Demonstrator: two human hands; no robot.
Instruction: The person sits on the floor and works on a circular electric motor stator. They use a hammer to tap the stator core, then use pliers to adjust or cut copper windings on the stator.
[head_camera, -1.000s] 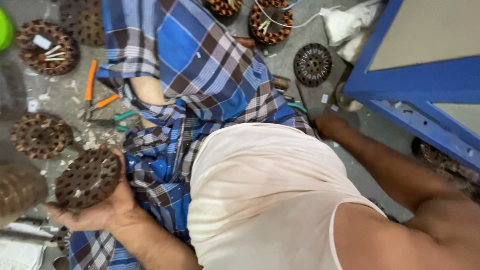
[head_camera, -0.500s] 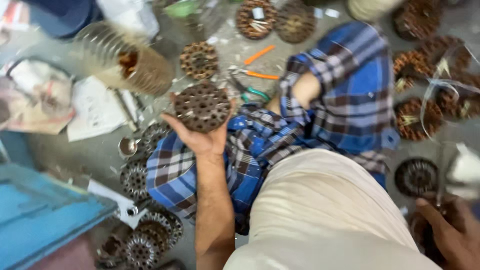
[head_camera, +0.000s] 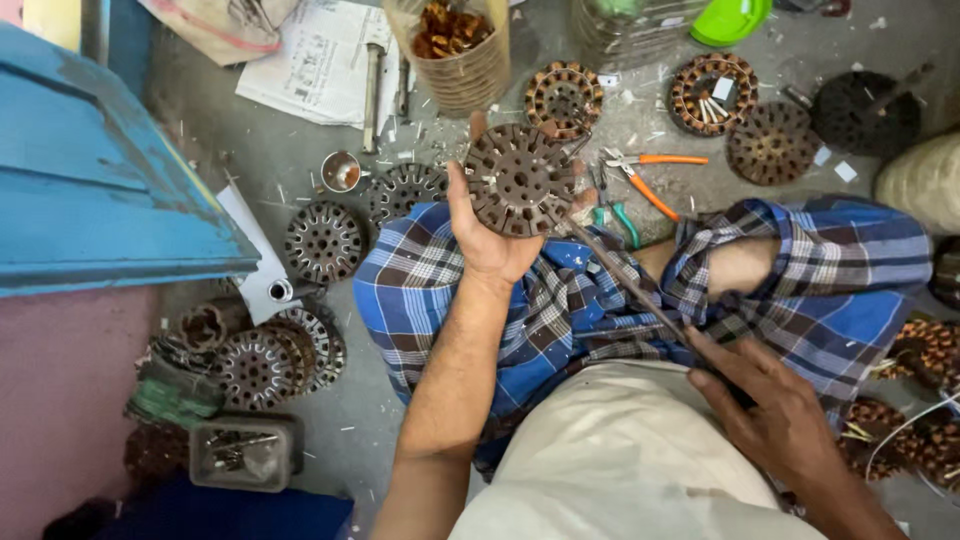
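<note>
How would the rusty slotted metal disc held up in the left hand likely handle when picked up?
The rusty slotted metal disc looks like thick steel, so probably stiff and heavy for its size. The left hand cups it from below, suggesting weight. Its round rim might roll if set on edge.

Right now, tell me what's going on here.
A person sits on the floor in a blue checked cloth. The left hand holds up a round slotted metal core. The right hand grips a long thin rod whose tip reaches the core's edge. More cores lie around on the floor, some with copper windings, beside orange-handled pliers.
</note>
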